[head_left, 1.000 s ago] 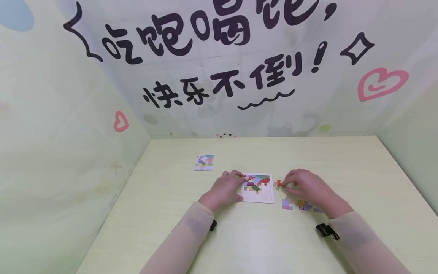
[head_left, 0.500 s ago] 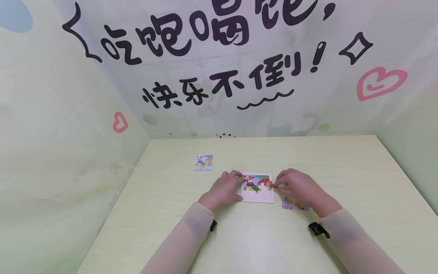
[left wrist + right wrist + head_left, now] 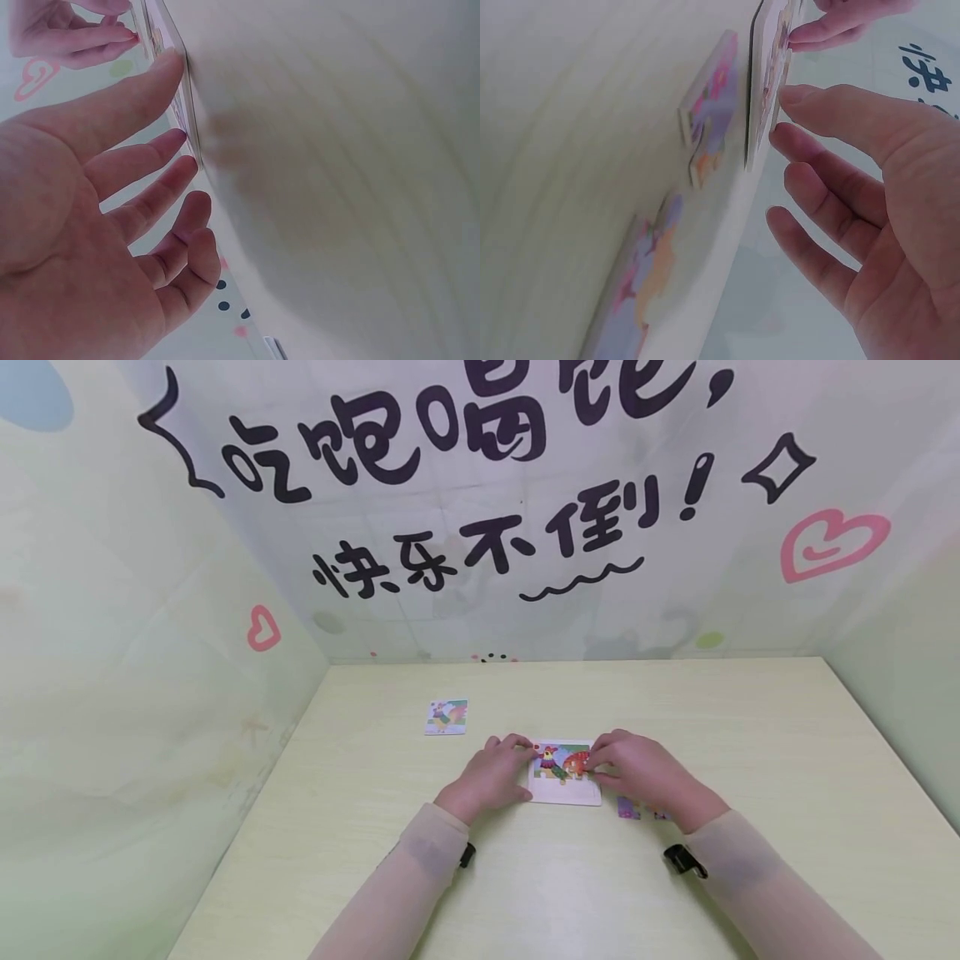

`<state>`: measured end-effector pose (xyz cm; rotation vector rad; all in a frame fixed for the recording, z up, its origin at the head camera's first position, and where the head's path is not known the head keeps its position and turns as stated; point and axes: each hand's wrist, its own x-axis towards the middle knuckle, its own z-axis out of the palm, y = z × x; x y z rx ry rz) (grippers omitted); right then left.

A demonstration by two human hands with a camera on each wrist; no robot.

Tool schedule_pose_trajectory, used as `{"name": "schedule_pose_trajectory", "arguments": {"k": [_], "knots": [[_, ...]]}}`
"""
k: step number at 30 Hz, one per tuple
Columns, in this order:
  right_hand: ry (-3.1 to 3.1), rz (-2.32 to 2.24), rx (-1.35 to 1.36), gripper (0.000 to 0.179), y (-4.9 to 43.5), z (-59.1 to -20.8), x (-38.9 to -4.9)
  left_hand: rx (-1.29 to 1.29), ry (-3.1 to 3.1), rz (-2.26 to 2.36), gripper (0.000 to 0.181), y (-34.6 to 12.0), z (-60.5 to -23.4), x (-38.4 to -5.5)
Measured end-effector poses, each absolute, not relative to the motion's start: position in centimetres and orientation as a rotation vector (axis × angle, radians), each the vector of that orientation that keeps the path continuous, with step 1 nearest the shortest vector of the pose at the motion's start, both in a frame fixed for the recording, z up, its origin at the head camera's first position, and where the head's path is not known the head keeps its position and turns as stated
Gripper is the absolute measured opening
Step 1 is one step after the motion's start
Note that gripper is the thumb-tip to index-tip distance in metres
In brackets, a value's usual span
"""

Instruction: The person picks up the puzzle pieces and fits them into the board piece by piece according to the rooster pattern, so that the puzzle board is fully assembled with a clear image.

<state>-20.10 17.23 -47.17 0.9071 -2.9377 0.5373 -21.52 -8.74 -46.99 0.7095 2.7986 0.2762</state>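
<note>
A white puzzle board [image 3: 562, 792] lies on the table, its upper part filled with a rooster picture. Along its left edge rests my left hand [image 3: 489, 781], thumb toward the near corner and fingers toward the far one. The left wrist view shows that hand's fingers [image 3: 150, 210] loosely extended, some tips touching the board's edge. My right hand [image 3: 643, 770] pinches an orange-red puzzle piece [image 3: 582, 767] between thumb and index finger, at the board's right side. Fingertips partly hide the piece, so I cannot tell whether it lies flat.
Loose puzzle pieces [image 3: 628, 808] in purple and orange lie right of the board, partly under my right hand; the right wrist view shows several, including a purple-pink piece [image 3: 712, 94]. A rooster picture card [image 3: 446, 717] lies at the back left. A printed backdrop [image 3: 480, 610] encloses the table.
My right hand has moved left, carrying the orange-red puzzle piece from beside the board onto its right part. The left hand stays at the board's left edge.
</note>
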Motion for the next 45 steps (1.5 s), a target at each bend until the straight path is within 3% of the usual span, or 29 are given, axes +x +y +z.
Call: {"name": "schedule_pose_trajectory", "arguments": {"k": [22, 45], "knots": [[-2.826, 0.442, 1.035, 0.014, 16.41, -47.89, -20.65, 0.710, 2.790, 0.292, 0.069, -8.95, -47.23, -21.59], [-2.894, 0.461, 0.995, 0.014, 16.40, -47.81, -21.10, 0.727, 2.795, 0.291, 0.070, -8.88, -47.38, -21.82]]}}
